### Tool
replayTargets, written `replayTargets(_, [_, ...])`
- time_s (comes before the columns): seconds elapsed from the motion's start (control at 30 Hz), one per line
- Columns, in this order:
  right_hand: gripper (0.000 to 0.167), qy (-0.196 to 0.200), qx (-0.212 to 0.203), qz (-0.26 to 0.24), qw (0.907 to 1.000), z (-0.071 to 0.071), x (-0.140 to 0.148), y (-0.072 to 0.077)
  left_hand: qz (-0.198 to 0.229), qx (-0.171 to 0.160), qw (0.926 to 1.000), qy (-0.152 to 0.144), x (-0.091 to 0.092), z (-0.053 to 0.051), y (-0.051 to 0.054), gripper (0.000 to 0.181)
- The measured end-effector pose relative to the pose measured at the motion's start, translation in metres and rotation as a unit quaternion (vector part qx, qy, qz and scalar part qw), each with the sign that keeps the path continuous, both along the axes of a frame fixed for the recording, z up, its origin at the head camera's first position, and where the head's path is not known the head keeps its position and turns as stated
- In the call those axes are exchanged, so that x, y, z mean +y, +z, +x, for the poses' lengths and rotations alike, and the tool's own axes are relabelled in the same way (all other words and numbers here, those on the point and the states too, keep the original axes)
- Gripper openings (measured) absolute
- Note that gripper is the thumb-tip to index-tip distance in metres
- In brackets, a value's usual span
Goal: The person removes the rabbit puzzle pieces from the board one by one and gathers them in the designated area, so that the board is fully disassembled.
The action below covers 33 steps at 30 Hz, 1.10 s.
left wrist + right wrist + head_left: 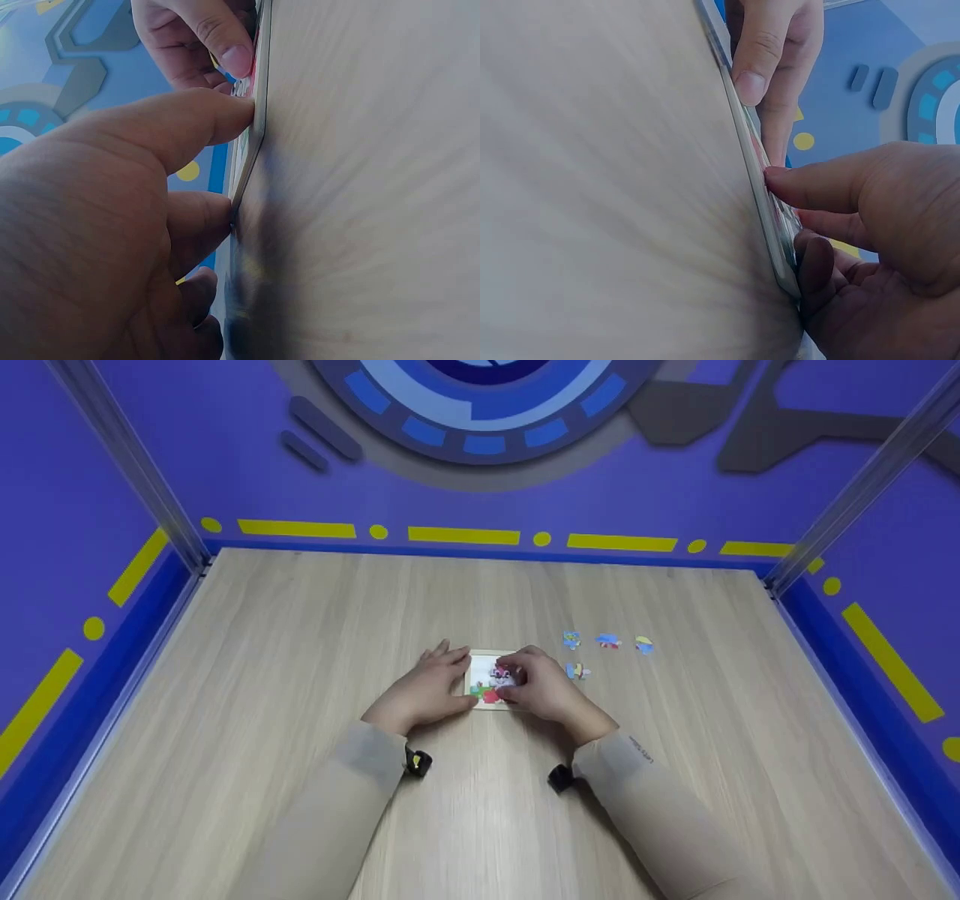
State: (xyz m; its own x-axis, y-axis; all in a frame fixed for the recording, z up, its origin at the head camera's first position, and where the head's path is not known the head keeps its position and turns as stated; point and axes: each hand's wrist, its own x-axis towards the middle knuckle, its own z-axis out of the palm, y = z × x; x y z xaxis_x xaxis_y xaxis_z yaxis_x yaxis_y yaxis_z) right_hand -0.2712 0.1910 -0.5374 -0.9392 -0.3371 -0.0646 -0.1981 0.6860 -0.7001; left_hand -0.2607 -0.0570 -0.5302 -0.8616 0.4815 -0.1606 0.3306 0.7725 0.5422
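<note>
On the table (480, 795), rests spread left hand (425, 690) against frame (491, 652) and curves right hand (541, 682) over puzzle (491, 694) with indeterminable grip.

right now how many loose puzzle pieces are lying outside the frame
4: three pieces in a row right of the frame; one nearer, beside the right hand. Others may be hidden.

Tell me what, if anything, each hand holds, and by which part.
The left hand only steadies the jigsaw puzzle tray at its left edge. The right hand touches the picture inside; whether it pinches a piece cannot be told.
</note>
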Motion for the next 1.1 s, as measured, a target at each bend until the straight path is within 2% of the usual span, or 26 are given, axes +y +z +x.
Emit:
replayTargets(0.3, [0.043, 0.014, 0.013, 0.011, 0.9997, -0.001, 0.001, 0.0, 0.001, 0.001, 1.0, 0.005, 0.001, 0.0, -0.002, 0.083])
replayTargets(0.63, [0.042, 0.011, 0.003, 0.007, 0.9999, 0.0, 0.001, 0.0, 0.006, 0.005, 1.0, -0.002, -0.001, -0.001, -0.001, 0.084])
replayTargets(0.77, [0.043, 0.022, 0.003, 0.002, 0.9998, -0.002, 0.003, 0.003, 0.012, 0.008, 0.9999, 0.002, -0.001, -0.001, 0.001, 0.083])
replayTargets(1.1, [0.043, 0.065, -0.051, -0.023, 0.9963, 0.003, 0.021, 0.02, 0.015, 0.006, 0.9998, 0.006, 0.0, 0.001, -0.001, 0.083])
